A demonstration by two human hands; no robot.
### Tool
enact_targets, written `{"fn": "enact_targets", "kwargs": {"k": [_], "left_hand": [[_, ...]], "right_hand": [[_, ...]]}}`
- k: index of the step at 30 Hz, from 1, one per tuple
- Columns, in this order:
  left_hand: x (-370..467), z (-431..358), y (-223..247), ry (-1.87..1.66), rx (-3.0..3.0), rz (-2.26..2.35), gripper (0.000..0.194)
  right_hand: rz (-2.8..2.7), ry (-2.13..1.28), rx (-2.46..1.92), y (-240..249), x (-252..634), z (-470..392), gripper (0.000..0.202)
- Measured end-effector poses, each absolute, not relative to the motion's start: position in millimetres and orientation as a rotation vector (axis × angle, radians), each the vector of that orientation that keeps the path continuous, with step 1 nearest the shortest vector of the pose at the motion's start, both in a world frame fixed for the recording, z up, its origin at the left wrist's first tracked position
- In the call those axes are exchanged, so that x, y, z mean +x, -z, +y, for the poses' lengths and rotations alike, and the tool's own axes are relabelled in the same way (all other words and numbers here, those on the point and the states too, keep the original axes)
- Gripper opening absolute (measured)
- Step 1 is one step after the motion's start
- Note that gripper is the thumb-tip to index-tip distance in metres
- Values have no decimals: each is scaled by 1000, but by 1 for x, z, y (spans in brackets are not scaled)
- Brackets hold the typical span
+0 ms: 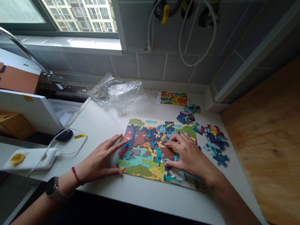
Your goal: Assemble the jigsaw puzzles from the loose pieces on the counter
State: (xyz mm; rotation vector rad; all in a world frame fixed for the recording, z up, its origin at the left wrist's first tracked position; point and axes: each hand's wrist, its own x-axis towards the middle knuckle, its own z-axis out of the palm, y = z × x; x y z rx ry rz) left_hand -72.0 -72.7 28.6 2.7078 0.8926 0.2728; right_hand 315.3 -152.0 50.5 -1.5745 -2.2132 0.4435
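Observation:
A colourful jigsaw puzzle (141,170) with an animal scene lies mostly assembled on the white countertop. At its left edge rests my left hand (101,157), fingers stretched out and touching the border, holding nothing. My right hand (188,156) is over the right half, with thumb and fingers curved around the edges of a brown puzzle piece (167,153). Part of the puzzle is hidden under this hand. Loose puzzle pieces (213,148) lie in overlapping heaps to the right, and more loose pieces (185,117) sit beyond the top right corner.
A printed picture card (173,98) lies at the back of the countertop (104,125). Crumpled clear plastic bags (122,92) are left of it. On the left are a white power strip (33,159) with a cable and a black mouse-like object (64,135). A wooden panel (281,144) borders the right.

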Motion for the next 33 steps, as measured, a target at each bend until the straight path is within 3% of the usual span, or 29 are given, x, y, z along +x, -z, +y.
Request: {"fn": "enact_targets", "kwargs": {"k": [12,16,22,26,33], "left_hand": [[-81,-85,-12,-437,2744,817,59],[-81,-87,-6,-537,2745,834,42],[-77,-87,-4,-707,2719,833,28],[-76,-87,-3,-745,2713,821,27],[-74,-89,-4,-772,2685,857,29]], "right_hand": [[-2169,-544,-1591,-51,320,-150,39],[-1986,-771,-1553,-54,318,-151,15],[-1525,-1223,-1438,-50,288,-148,28],[-1442,-1435,-1408,-49,250,-141,24],[-1811,-1049,-1510,-43,213,-124,6]]}}
